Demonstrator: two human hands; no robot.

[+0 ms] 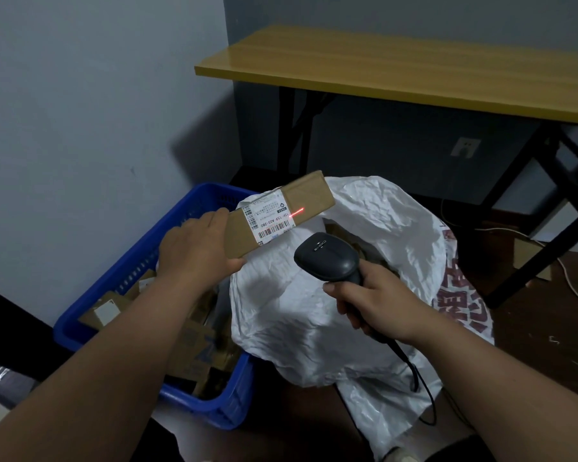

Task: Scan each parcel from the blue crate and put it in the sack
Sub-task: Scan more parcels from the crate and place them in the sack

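Dim corner, dark floor. Your right hand [371, 303] grips the black scanner [327, 255] above the white sack [314, 315]. Your left hand [197, 248] holds a long cardboard parcel [277, 215] over the blue crate [181, 228], red beam on its label [271, 216]. Wooden table [397, 68] behind.

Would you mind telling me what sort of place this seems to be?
Probably a small parcel sorting or dispatch room, rather plain. The left hand holds a labelled cardboard parcel under a handheld barcode scanner, between a blue crate of boxes and a white sack.
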